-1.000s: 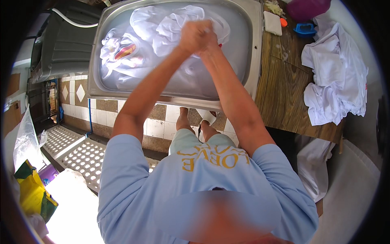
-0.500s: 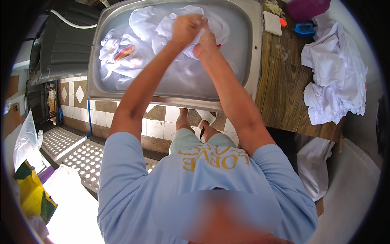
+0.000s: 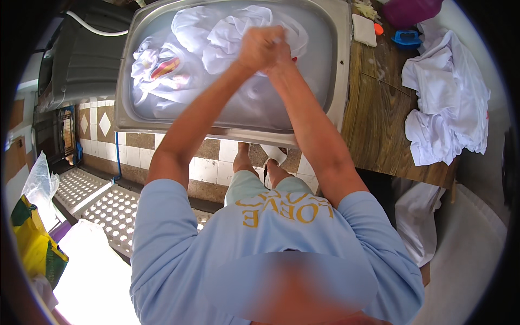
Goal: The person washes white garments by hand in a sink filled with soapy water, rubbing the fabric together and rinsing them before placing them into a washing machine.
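Observation:
Over a metal basin of cloudy water, my left hand and my right hand are pressed together. Both are closed on part of a white garment, whose wet folds spread beneath and to the left of them. The left hand covers most of the right hand's fingers, and motion smears both a little. A small red patch shows just right of my right hand. Farther left in the water lies another white cloth with a red and yellow print.
On the wooden counter at right lie a heap of white clothes, a blue brush, a pale block, an orange cap and a purple container. A dark plastic tub stands left of the basin.
My left hand has shifted slightly right and down, over my right hand's fingers. The garment between them has moved a little; the other cloth stays put.

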{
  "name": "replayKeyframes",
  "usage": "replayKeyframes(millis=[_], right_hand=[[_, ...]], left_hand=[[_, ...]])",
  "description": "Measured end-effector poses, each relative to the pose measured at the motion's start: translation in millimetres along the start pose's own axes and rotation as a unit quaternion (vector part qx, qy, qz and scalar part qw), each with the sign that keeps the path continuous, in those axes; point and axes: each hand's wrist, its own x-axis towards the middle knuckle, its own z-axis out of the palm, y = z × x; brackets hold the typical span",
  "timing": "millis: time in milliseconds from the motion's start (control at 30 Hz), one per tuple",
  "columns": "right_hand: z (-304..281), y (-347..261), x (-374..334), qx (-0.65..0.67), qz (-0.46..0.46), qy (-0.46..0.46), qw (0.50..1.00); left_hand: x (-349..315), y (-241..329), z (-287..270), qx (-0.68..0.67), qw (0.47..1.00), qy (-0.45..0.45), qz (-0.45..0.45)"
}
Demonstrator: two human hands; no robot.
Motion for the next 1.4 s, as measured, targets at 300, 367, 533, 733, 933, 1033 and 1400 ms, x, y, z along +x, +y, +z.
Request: replayKeyframes(millis=[300,367,533,733,933,1033,1400], right_hand=[[2,-7,-3,-0.012,-0.015,0.018,1.0],[38,-6,-18,-0.089,-0.004,0.156,0.984],[48,-9,-22,-0.084,-0.034,0.126,0.988],[-20,-14,36,0.066,0.047,-0.352,0.933],[47,8,-28,-0.074,0.012,0.091,0.993],[48,8,-31,-0.05,0.027,0.073,0.996],[46,-19,-26,-0.072,-0.053,0.09,0.992]], left_hand=[[0,13,1,-0.008,0.999,0.028,-0.022],[-3,-31,-6,-0.019,0.993,0.116,-0.018],[5,-45,-35,-0.178,0.935,0.122,-0.283],[11,-2,-1,-0.153,0.977,0.114,-0.091],[14,-30,-24,0.072,0.981,0.072,-0.167],[1,-26,-10,0.061,0.993,0.071,-0.079],[17,-38,-37,-0.22,0.922,0.088,-0.306]])
